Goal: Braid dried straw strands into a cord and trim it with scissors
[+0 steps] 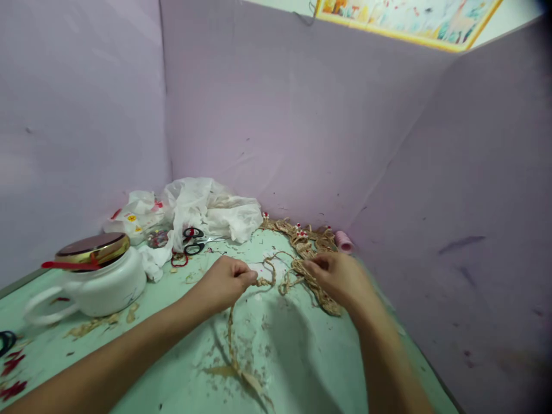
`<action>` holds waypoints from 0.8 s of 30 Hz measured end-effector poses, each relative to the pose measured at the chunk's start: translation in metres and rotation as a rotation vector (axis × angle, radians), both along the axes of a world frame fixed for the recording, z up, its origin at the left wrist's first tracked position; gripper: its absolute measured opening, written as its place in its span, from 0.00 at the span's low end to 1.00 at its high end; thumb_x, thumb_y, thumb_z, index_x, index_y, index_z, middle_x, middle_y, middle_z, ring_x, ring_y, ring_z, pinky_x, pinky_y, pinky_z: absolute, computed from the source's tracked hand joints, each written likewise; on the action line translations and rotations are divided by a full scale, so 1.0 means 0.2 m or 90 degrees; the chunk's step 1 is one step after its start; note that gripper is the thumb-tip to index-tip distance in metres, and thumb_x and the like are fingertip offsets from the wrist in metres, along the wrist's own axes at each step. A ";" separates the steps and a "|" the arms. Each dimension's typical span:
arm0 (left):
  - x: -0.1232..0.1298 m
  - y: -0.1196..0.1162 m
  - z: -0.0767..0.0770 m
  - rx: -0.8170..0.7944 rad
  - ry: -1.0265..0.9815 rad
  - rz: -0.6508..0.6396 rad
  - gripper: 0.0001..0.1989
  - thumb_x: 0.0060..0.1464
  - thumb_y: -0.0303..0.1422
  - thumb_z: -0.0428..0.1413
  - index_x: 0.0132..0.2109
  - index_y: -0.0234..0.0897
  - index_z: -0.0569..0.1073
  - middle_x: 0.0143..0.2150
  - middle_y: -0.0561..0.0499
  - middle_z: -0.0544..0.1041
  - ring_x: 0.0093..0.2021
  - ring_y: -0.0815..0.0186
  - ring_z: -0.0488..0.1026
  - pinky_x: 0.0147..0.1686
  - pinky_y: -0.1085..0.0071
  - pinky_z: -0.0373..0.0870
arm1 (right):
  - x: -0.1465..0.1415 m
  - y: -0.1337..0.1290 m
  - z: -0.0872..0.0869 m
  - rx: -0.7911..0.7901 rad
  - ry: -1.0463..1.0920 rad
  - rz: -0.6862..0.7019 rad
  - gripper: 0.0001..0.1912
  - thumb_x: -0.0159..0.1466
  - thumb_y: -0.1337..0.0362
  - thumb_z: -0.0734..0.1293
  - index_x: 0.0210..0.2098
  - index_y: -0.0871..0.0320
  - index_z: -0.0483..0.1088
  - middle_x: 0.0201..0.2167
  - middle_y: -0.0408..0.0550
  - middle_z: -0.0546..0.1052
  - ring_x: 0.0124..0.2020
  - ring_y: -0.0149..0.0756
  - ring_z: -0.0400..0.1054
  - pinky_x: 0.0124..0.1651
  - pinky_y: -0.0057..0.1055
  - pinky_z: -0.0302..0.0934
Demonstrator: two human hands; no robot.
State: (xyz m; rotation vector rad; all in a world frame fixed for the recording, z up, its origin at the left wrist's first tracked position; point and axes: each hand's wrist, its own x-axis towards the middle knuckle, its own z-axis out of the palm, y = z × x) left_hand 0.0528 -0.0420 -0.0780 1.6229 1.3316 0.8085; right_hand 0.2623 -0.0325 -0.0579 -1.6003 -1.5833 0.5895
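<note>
My left hand (pixel 228 282) is closed in a pinch on a brown twisted cord (pixel 273 273) above the table. A long tail of this cord hangs below the hand and frays into flat, pale strips near the front. From the pinch, the cord loops to the right. My right hand (pixel 340 279) is also closed, with thumb and finger pressed together where thin strands of the cord meet its fingertips. Behind and under that hand lies a heap of braided cord pieces (pixel 325 302), some with red and white beads. The right hand hides part of the heap.
At left stands a white mug (pixel 106 287) with a gold-rimmed lid (pixel 92 250) and a red stick (pixel 71 265). Black-handled scissors (pixel 194 248) lie by crumpled white plastic bags (pixel 207 207). A pink spool (pixel 344 242) rests against the wall. Walls (pixel 276 115) close in the green table (pixel 181 368).
</note>
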 end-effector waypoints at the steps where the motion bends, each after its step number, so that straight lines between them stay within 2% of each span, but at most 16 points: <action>1: -0.01 0.00 0.00 0.024 0.017 -0.015 0.12 0.42 0.36 0.49 0.18 0.33 0.63 0.13 0.58 0.53 0.17 0.76 0.48 0.17 0.77 0.44 | -0.03 -0.02 0.02 0.026 0.001 0.080 0.07 0.44 0.62 0.70 0.21 0.58 0.71 0.18 0.47 0.69 0.22 0.33 0.61 0.25 0.29 0.52; 3: -0.01 0.00 0.00 0.050 0.032 -0.023 0.12 0.42 0.36 0.48 0.18 0.34 0.62 0.14 0.58 0.52 0.18 0.75 0.48 0.18 0.76 0.44 | -0.12 -0.06 0.03 0.049 0.035 0.245 0.12 0.45 0.62 0.70 0.30 0.57 0.72 0.29 0.49 0.73 0.30 0.36 0.64 0.31 0.30 0.56; 6: -0.01 -0.01 0.01 0.048 0.019 -0.022 0.11 0.41 0.34 0.48 0.16 0.35 0.57 0.16 0.58 0.52 0.19 0.75 0.48 0.19 0.77 0.45 | -0.29 -0.10 -0.01 0.108 -0.015 0.346 0.10 0.47 0.67 0.68 0.31 0.57 0.69 0.29 0.46 0.73 0.32 0.34 0.64 0.35 0.30 0.57; 9: -0.02 -0.02 0.02 0.042 0.035 -0.023 0.11 0.40 0.32 0.47 0.16 0.35 0.54 0.16 0.58 0.50 0.19 0.75 0.48 0.19 0.76 0.44 | -0.37 -0.09 -0.08 0.132 -0.025 0.328 0.06 0.49 0.70 0.65 0.29 0.59 0.66 0.25 0.44 0.71 0.27 0.30 0.63 0.32 0.27 0.57; 13: -0.03 0.00 0.02 0.073 0.092 -0.009 0.09 0.41 0.31 0.46 0.18 0.34 0.58 0.16 0.58 0.53 0.20 0.74 0.51 0.20 0.76 0.46 | -0.38 -0.07 -0.13 0.111 0.053 0.270 0.04 0.49 0.67 0.64 0.26 0.60 0.64 0.22 0.44 0.69 0.23 0.28 0.62 0.27 0.24 0.57; 20: -0.06 0.05 -0.01 0.179 0.108 -0.112 0.12 0.46 0.35 0.47 0.21 0.33 0.66 0.17 0.57 0.57 0.22 0.74 0.54 0.22 0.77 0.49 | -0.39 -0.05 -0.13 0.010 0.202 0.179 0.06 0.43 0.69 0.65 0.21 0.60 0.61 0.18 0.40 0.65 0.19 0.25 0.57 0.21 0.23 0.52; 24: -0.08 0.07 -0.03 0.189 0.074 -0.171 0.12 0.47 0.34 0.47 0.21 0.32 0.65 0.18 0.57 0.55 0.22 0.75 0.52 0.22 0.78 0.49 | -0.38 -0.04 -0.16 -0.005 0.184 0.200 0.06 0.43 0.72 0.62 0.22 0.60 0.61 0.17 0.38 0.62 0.19 0.24 0.53 0.21 0.22 0.48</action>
